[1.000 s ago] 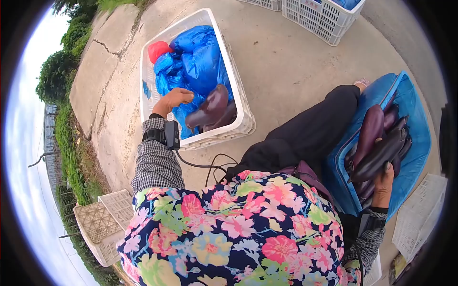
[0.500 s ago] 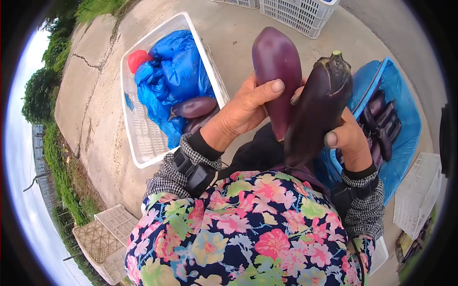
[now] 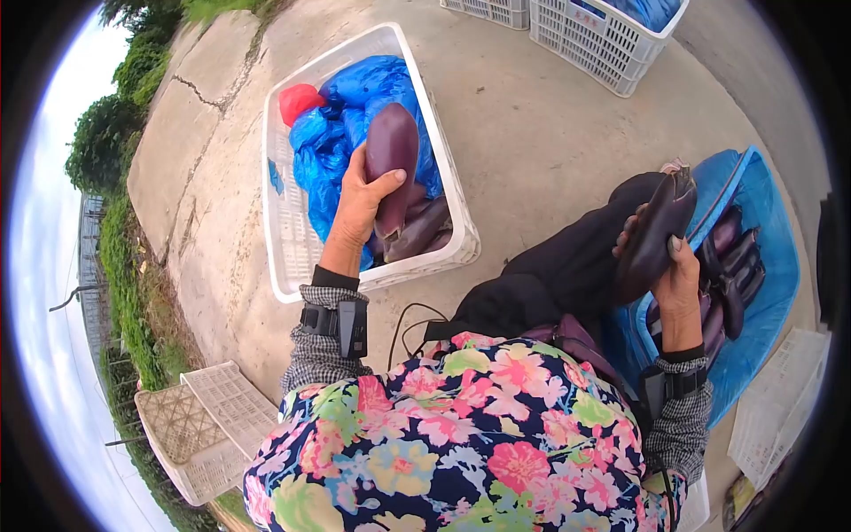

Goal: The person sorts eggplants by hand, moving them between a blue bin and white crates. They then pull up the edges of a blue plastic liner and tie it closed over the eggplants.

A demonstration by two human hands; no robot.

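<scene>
My left hand [image 3: 359, 199] is wrapped round a purple eggplant [image 3: 392, 146], held upright over the white crate [image 3: 461, 232]. Below it in that crate lie other eggplants [image 3: 418, 232] beside crumpled blue plastic [image 3: 330, 168] and a red bag [image 3: 300, 101]. On the right, my right hand [image 3: 678, 284] grips a darker, larger eggplant [image 3: 658, 232] with its stem end up. That one is just left of a blue-lined container [image 3: 773, 293] holding several eggplants [image 3: 731, 266].
Two white crates [image 3: 603, 49] stand at the top, one with blue plastic inside. Empty-looking pale crates [image 3: 199, 426] sit at the lower left, and another [image 3: 780, 399] is at the lower right. Cracked concrete [image 3: 208, 151] and green plants border the left.
My left hand has moved left with its eggplant, from beside the other eggplant to over the white crate. My right hand and its eggplant have shifted toward the blue-lined container.
</scene>
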